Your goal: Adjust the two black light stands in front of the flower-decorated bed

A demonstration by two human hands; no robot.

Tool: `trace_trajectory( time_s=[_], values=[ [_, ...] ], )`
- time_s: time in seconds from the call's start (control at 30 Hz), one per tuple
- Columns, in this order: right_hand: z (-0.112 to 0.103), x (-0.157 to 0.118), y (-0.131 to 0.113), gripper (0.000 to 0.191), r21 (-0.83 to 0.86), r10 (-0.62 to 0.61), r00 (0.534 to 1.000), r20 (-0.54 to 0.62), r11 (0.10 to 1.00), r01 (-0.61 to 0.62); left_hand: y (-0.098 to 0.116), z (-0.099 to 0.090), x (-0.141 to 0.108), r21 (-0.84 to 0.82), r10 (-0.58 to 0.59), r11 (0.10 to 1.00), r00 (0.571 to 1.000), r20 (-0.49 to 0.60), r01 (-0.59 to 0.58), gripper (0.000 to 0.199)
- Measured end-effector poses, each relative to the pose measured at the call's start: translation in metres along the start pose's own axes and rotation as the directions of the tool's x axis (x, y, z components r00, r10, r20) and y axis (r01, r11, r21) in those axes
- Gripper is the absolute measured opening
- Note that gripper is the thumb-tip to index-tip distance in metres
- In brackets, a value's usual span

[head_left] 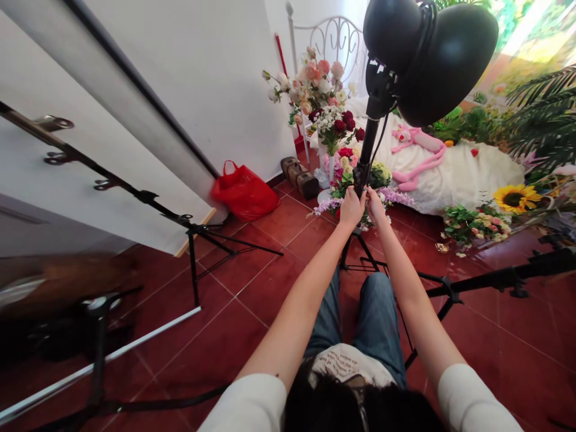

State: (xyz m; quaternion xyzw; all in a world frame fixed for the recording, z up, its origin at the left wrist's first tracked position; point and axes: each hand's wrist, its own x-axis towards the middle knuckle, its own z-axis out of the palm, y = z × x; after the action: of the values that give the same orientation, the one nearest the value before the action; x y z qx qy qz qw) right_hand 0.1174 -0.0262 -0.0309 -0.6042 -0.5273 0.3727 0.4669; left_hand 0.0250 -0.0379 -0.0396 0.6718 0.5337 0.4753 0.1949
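Note:
Both arms reach forward to a black light stand [368,144] that rises from the floor in front of my knees. My left hand [352,208] is wrapped round its pole just below a joint collar. Close beside it, my right hand [374,203] has its fingers closed at the same collar, seemingly on a knob that the fingers cover. On top of the stand sits a black studio lamp [443,63] with a round reflector, facing away to the right. A black cable [380,141] hangs beside the pole. The stand's legs [360,252] spread on the red tiles.
Artificial flowers [315,84] crowd behind the stand, before a white metal bed frame [335,36]. A pink plush toy [418,153] lies on white cloth [477,180]. Another tripod's legs [450,291] reach in from the right. At left are a backdrop stand [193,231] and red bag [245,192].

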Motion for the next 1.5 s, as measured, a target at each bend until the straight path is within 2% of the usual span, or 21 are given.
trace_trajectory(
  time_s=[0.07, 0.13, 0.23, 0.3, 0.43, 0.53, 0.6, 0.67, 0.73, 0.8, 0.9, 1.13, 1.27, 1.43, 1.5],
  values=[
    [-0.001, 0.0, 0.007, 0.035, 0.309, 0.061, 0.998, -0.005, 0.949, -0.057, -0.002, 0.0, 0.001, 0.041, 0.018, 0.999, 1.0, 0.017, -0.019, 0.05],
    [-0.003, 0.002, 0.012, 0.019, 0.549, 0.098, 0.995, 0.028, 0.83, -0.097, -0.004, 0.001, 0.001, 0.063, 0.024, 0.998, 1.0, 0.019, -0.025, 0.051],
    [-0.008, 0.004, 0.019, 0.004, 0.746, 0.106, 0.993, 0.047, 0.658, -0.105, -0.007, 0.005, 0.001, 0.041, 0.024, 0.999, 1.0, 0.006, -0.024, 0.051],
    [-0.012, 0.004, 0.022, 0.005, 0.763, 0.117, 0.991, 0.065, 0.634, -0.125, -0.01, 0.01, 0.001, -0.016, 0.031, 0.999, 0.999, -0.023, -0.031, 0.049],
    [-0.016, -0.002, 0.025, 0.009, 0.505, 0.06, 0.998, -0.01, 0.862, -0.047, -0.016, 0.021, 0.003, -0.19, 0.033, 0.981, 0.994, -0.1, -0.051, 0.045],
    [-0.017, -0.01, 0.021, 0.018, 0.258, -0.144, 0.984, -0.109, 0.952, 0.167, -0.021, 0.025, 0.004, -0.297, 0.018, 0.954, 0.994, -0.109, -0.05, 0.04],
    [-0.016, -0.016, 0.014, 0.031, 0.032, -0.337, 0.932, -0.134, 0.939, 0.344, -0.024, 0.026, 0.005, -0.341, 0.0, 0.939, 0.994, -0.112, -0.039, 0.037],
    [-0.013, -0.021, 0.006, 0.04, -0.178, -0.469, 0.872, -0.142, 0.879, 0.443, -0.026, 0.027, 0.004, -0.369, -0.012, 0.929, 0.992, -0.122, -0.034, 0.036],
    [-0.007, -0.026, -0.002, 0.044, -0.318, -0.509, 0.843, -0.174, 0.839, 0.441, -0.027, 0.028, 0.003, -0.395, -0.001, 0.917, 0.992, -0.129, -0.05, 0.036],
    [0.002, -0.028, -0.009, 0.045, -0.405, -0.504, 0.832, -0.232, 0.828, 0.389, -0.028, 0.029, 0.002, -0.427, 0.015, 0.901, 0.991, -0.133, -0.071, 0.036],
    [0.013, -0.027, -0.018, 0.042, -0.444, -0.485, 0.813, -0.322, 0.836, 0.323, -0.029, 0.029, 0.001, -0.448, 0.028, 0.89, 0.991, -0.133, -0.085, 0.035],
    [0.015, -0.022, -0.045, 0.035, -0.326, -0.49, 0.79, -0.369, 0.864, 0.384, -0.033, 0.026, -0.003, -0.416, 0.085, 0.899, 0.986, -0.141, -0.137, 0.042],
    [0.013, -0.012, -0.071, 0.041, -0.251, -0.5, 0.743, -0.445, 0.866, 0.432, -0.033, 0.025, -0.005, -0.402, 0.082, 0.907, 0.988, -0.129, -0.128, 0.05],
    [0.01, 0.005, -0.091, 0.045, -0.32, -0.594, 0.66, -0.46, 0.804, 0.501, -0.028, 0.028, -0.005, -0.409, 0.015, 0.909, 0.988, -0.155, -0.078, 0.06],
    [0.006, 0.007, -0.094, 0.046, -0.332, -0.613, 0.647, -0.454, 0.79, 0.516, -0.026, 0.03, -0.005, -0.416, -0.004, 0.907, 0.985, -0.172, -0.069, 0.06]
  ],
)
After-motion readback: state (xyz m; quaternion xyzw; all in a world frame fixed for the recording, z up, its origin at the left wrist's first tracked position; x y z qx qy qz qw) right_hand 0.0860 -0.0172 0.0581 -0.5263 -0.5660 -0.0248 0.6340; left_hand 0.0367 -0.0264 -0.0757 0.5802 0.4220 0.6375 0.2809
